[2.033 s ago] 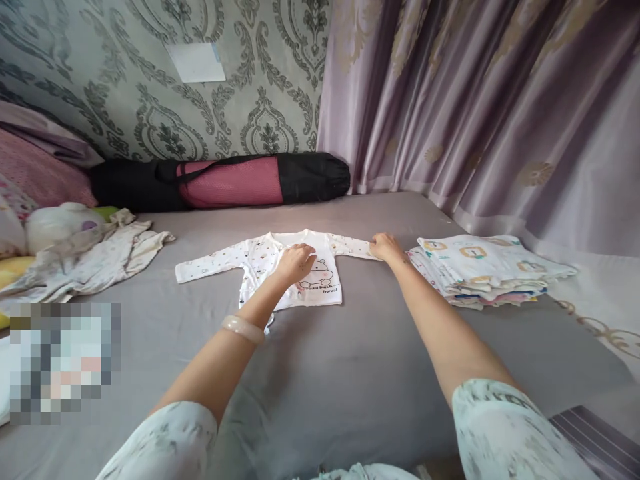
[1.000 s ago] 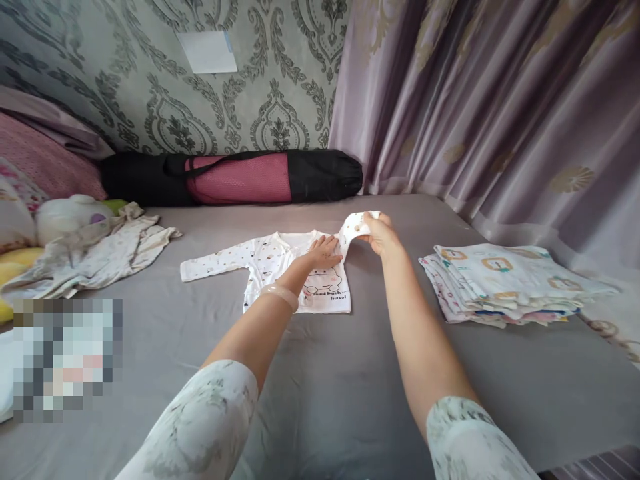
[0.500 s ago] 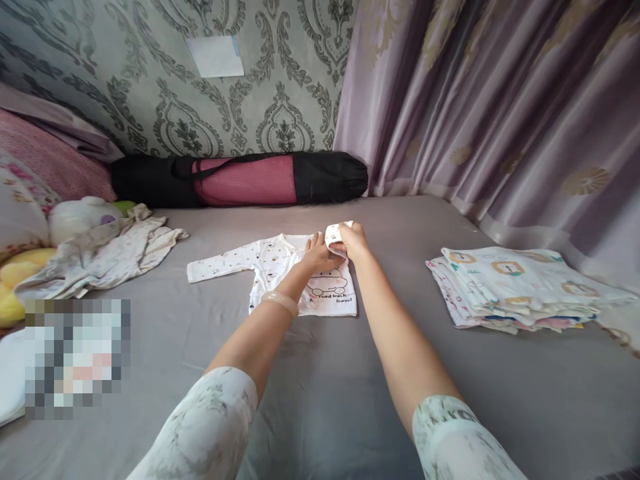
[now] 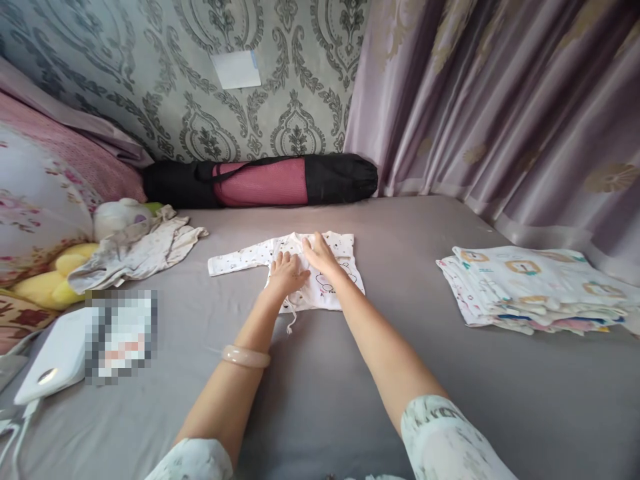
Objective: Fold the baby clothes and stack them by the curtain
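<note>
A small white baby shirt (image 4: 334, 299) with a dotted print and a cartoon drawing lies flat on the grey sheet. One long sleeve (image 4: 240, 259) stretches out to the left; the right sleeve is folded in across the chest, partly hidden by my hand. My left hand (image 4: 287, 275) rests on the left part of the shirt with its fingers spread. On the upper middle of the shirt lies my right hand (image 4: 321, 256), fingers extended near the neckline. A thin tie string (image 4: 291, 320) hangs out below the shirt's lower edge.
To the right is a stack of folded printed cloths (image 4: 530, 287). A crumpled garment (image 4: 145, 247) and plush toys (image 4: 75, 260) lie left, with a white device (image 4: 60, 357) and cable nearer. A black and pink long bag (image 4: 260, 181) lies along the wall.
My right hand has let go of the raised sleeve, now folded inward, and moved left onto the shirt. My left hand has shifted left. The view has turned slightly left.
</note>
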The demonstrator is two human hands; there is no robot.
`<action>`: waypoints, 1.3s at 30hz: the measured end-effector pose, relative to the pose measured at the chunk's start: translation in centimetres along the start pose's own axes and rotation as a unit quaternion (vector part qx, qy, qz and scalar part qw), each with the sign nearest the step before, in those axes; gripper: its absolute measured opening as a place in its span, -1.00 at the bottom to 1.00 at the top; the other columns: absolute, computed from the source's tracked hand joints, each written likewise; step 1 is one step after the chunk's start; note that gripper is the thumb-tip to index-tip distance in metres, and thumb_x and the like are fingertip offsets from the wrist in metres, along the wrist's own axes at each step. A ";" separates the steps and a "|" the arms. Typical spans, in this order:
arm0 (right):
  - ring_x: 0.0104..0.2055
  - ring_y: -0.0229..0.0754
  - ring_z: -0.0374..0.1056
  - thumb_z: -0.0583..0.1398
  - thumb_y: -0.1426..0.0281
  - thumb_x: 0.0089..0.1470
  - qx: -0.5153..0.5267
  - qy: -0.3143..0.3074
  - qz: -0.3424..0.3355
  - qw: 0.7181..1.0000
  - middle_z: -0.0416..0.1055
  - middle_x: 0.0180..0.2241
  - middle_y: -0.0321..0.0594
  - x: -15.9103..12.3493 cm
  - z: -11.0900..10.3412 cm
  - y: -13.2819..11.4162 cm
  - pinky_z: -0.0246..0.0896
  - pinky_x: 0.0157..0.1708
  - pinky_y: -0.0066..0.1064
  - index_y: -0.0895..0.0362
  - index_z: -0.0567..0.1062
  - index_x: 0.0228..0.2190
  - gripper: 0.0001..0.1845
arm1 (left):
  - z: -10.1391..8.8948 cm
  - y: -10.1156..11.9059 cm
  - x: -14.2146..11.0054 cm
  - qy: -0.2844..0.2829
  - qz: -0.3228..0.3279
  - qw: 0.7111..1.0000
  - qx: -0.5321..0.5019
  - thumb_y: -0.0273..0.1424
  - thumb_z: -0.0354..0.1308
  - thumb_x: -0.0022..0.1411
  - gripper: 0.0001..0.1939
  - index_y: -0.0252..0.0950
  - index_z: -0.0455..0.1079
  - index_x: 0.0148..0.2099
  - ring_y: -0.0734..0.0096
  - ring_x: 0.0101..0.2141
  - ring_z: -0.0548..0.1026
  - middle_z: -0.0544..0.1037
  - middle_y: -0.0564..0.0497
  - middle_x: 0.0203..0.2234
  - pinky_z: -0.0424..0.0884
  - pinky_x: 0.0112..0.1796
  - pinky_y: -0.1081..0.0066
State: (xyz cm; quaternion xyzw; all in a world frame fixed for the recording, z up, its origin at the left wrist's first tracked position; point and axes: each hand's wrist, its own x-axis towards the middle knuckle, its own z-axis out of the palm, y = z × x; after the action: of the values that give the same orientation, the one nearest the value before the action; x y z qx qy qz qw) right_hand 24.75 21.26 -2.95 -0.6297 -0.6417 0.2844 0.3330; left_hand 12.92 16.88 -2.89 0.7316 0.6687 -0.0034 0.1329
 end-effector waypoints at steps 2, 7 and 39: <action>0.24 -0.08 0.13 -0.11 0.23 0.29 -0.045 -0.038 -0.054 0.997 0.28 0.16 0.02 -0.8 0.5 0.0 0.03 0.20 -0.24 0.19 0.32 0.05 -0.55 | 0.4 -0.8 -0.4 0.007 -0.001 1.000 0.008 -0.10 -0.10 0.33 -0.42 -0.33 0.13 0.26 -0.04 0.35 -0.13 0.02 -0.23 0.35 -0.02 0.23 0.01; 0.37 -0.05 -0.15 -0.18 0.26 0.32 -0.170 -0.045 -0.067 0.982 0.01 0.33 0.03 -1.2 -1.0 1.1 -0.25 0.30 -0.13 0.27 0.23 0.20 -0.44 | 1.0 -2.1 -1.1 0.028 0.003 0.999 0.030 -0.07 -0.28 0.39 -0.33 -0.38 -0.02 0.37 0.03 0.36 -0.18 -0.07 -0.22 0.38 -0.11 0.26 -0.01; 0.41 0.09 -0.32 -0.25 0.09 0.32 -0.357 -0.085 -0.048 0.929 -0.22 0.39 -0.03 0.4 -2.1 4.5 -0.44 0.30 0.03 0.11 0.02 0.34 -0.33 | 3.4 -3.3 -1.5 0.125 0.045 0.990 0.054 -0.10 -0.33 0.39 -0.31 -0.42 0.00 0.38 0.07 0.34 -0.06 0.04 -0.25 0.34 -0.20 0.28 -0.01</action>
State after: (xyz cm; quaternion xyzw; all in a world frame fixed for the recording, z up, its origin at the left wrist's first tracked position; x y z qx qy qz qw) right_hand 29.16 21.77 -5.17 -0.6489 -0.7561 0.0728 0.0436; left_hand 10.13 14.98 -6.51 0.7620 0.6450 0.0582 0.0082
